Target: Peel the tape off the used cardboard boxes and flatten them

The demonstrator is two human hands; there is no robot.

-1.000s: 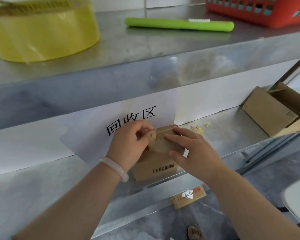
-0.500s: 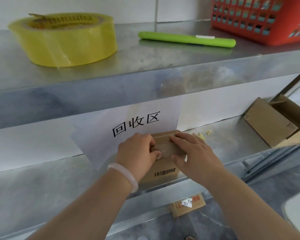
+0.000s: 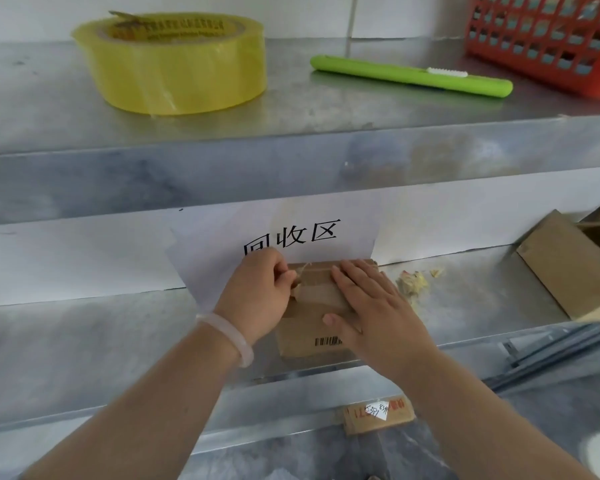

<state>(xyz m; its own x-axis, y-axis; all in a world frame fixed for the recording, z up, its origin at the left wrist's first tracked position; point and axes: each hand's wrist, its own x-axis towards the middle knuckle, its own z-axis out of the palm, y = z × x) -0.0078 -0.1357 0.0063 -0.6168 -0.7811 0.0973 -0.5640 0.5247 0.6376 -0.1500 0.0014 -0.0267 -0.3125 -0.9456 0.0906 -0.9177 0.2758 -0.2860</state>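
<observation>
Right hand [image 3: 371,306], fingers straight, presses the box [image 3: 305,327] down on the shelf [image 3: 482,306] at the sign's [image 3: 291,220] 6 o'clock, likely steadying it while the left hand [image 3: 257,292] pinches lifted tape [image 3: 314,292] at its 9 o'clock edge.
</observation>
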